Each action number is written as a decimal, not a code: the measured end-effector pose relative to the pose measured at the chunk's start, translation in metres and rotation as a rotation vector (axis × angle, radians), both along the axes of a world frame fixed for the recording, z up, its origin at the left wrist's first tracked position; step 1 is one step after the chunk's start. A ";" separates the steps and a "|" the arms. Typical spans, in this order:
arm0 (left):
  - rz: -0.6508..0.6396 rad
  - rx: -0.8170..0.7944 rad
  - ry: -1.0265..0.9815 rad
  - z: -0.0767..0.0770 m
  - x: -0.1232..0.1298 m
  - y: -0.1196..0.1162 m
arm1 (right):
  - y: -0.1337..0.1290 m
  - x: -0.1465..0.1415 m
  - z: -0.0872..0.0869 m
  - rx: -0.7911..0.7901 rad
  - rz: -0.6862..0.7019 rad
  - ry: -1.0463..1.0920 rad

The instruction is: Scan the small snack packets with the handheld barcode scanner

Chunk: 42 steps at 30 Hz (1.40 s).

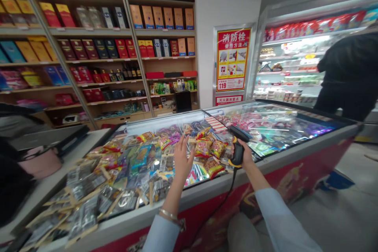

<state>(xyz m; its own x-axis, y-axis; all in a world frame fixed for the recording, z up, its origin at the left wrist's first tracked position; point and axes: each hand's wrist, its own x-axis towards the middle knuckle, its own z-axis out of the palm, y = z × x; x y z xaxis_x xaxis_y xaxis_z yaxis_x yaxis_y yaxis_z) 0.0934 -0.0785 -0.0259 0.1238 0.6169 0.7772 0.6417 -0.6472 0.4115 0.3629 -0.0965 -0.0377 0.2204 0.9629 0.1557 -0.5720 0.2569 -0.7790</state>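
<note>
My left hand [183,157] is raised with its fingers spread apart, holding nothing, just above the snack packets in a glass-topped chest freezer [206,193]. My right hand [243,154] grips a black and yellow handheld barcode scanner [238,145], with a black cord [220,201] hanging from it past the freezer's front. Red and yellow snack packets [206,151] lie nearest my hands. Silver packets on wooden sticks [85,181] are piled toward the left. A metal bracelet [168,215] circles my left wrist.
Wooden shelves [97,47] of boxed goods and bottles fill the back wall. A red and yellow fire-hydrant sign [233,59] hangs beyond the freezer. At right, a person in dark clothes [348,67] stands before a lit refrigerated case [292,63]. A counter [56,165] with a bag runs along the left.
</note>
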 end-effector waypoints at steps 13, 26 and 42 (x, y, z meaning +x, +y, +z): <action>0.379 0.017 -0.125 0.007 -0.182 -0.010 | 0.018 -0.158 0.038 0.072 0.314 -0.051; 0.611 -0.018 -0.176 -0.015 -0.261 0.004 | 0.056 -0.279 0.014 -0.105 0.599 -0.058; 1.061 -0.194 0.268 -0.027 -0.267 0.028 | 0.059 -0.297 -0.010 -0.223 0.681 -0.052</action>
<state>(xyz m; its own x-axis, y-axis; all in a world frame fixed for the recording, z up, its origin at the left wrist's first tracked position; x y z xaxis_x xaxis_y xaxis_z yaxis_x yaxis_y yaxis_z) -0.1741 -0.0503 -0.0528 -0.3894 0.6176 0.6833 0.9151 0.3436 0.2110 0.0663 -0.0376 -0.0477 -0.4434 0.8938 -0.0669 -0.5092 -0.3126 -0.8019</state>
